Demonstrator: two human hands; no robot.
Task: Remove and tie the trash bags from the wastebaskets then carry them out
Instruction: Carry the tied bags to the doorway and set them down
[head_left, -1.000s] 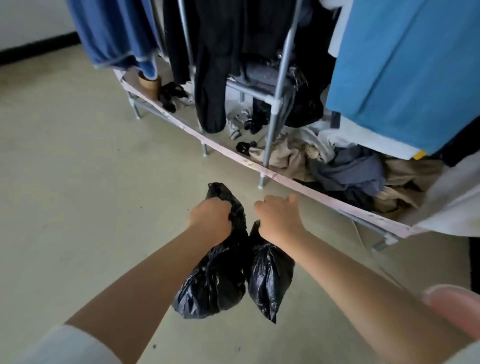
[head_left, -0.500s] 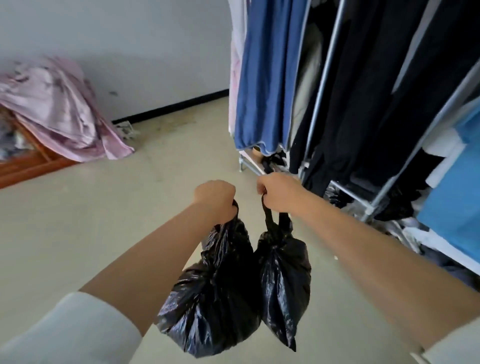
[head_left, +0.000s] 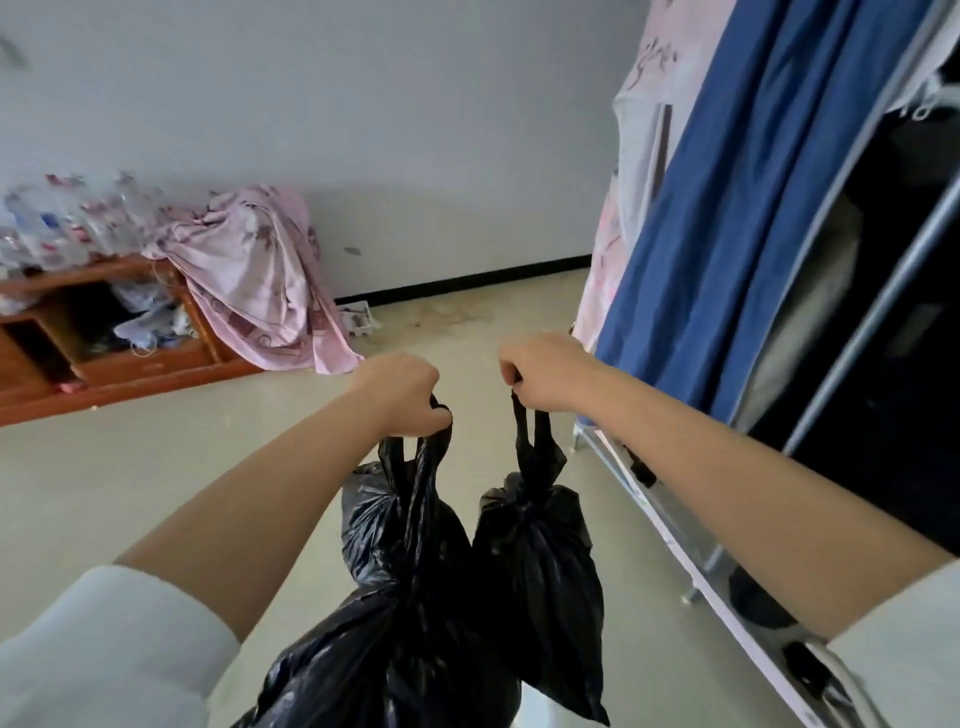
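Two tied black trash bags hang in front of me, side by side and touching. My left hand (head_left: 402, 395) is closed on the twisted handles of the larger left trash bag (head_left: 400, 613). My right hand (head_left: 545, 371) grips the knotted loops of the smaller right trash bag (head_left: 540, 571). Both bags hang above the pale floor at arm's length. No wastebasket is in view.
A clothes rack (head_left: 852, 332) with a blue garment (head_left: 727, 218) and dark clothes stands close on my right, its metal base rail (head_left: 675, 535) near the bags. A low wooden shelf (head_left: 119, 364) draped with pink cloth (head_left: 260, 280) sits far left against the white wall. Open floor lies ahead.
The view has swung up and left from the rack's cluttered base to the wall and wooden shelf. Both hands have moved slightly apart, and the bags hang lower on their handles.
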